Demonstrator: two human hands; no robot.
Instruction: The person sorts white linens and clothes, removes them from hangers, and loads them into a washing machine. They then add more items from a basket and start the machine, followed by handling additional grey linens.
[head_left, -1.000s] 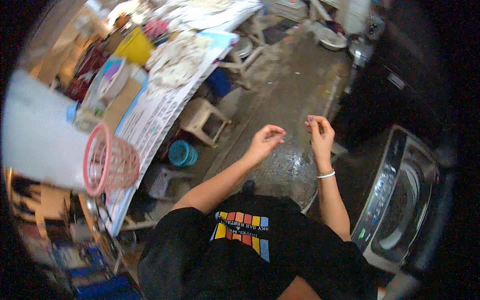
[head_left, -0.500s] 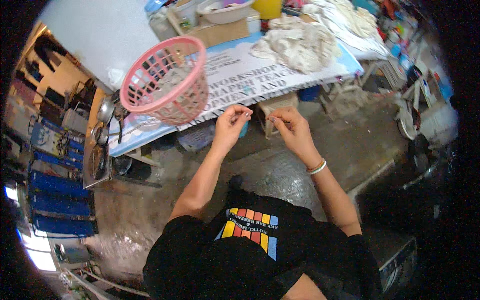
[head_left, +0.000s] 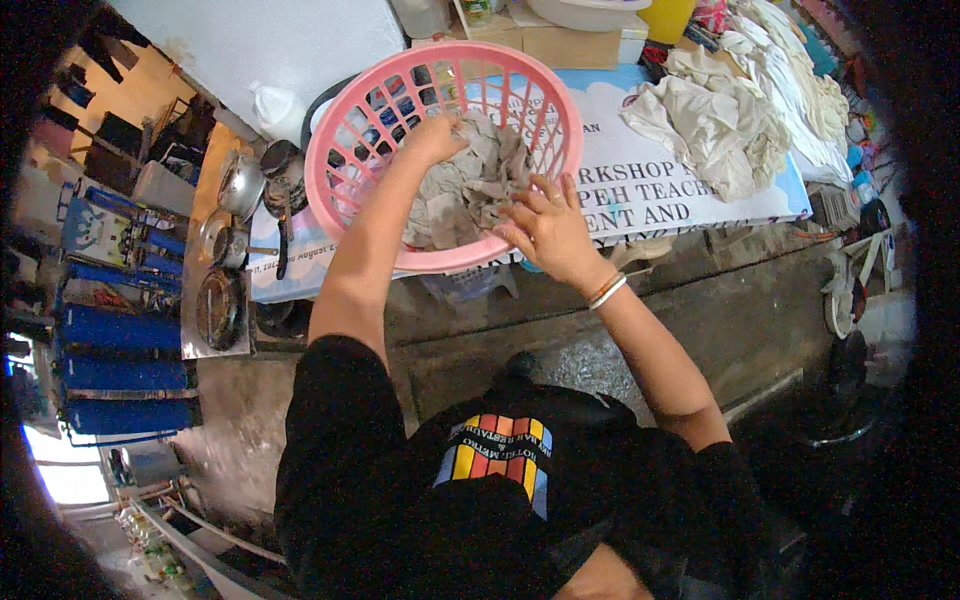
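Note:
A pink plastic laundry basket (head_left: pixel 330 190) stands tilted toward me on the table, with crumpled grey cloth (head_left: pixel 455 190) inside it. My left hand (head_left: pixel 437 142) reaches into the basket, fingers curled at the upper part of the cloth; the fingertips are partly hidden. At the basket's near right rim is my right hand (head_left: pixel 550 228), its fingers apart beside the cloth's edge. To the right, a heap of beige cloth (head_left: pixel 710 125) lies on the printed table cover (head_left: pixel 640 200).
Metal pots (head_left: pixel 240 185) and a dark frying pan (head_left: pixel 285 190) sit left of the basket. Behind it are a cardboard box (head_left: pixel 570 48), a white basin (head_left: pixel 590 12) and a yellow container (head_left: pixel 672 20). Blue seats (head_left: pixel 125 370) stand at far left; white cloth (head_left: pixel 790 90) lies far right.
Both hands were together in front of the table and have moved up to the basket, the left one into it. The basket appears closer and more central as the view has shifted.

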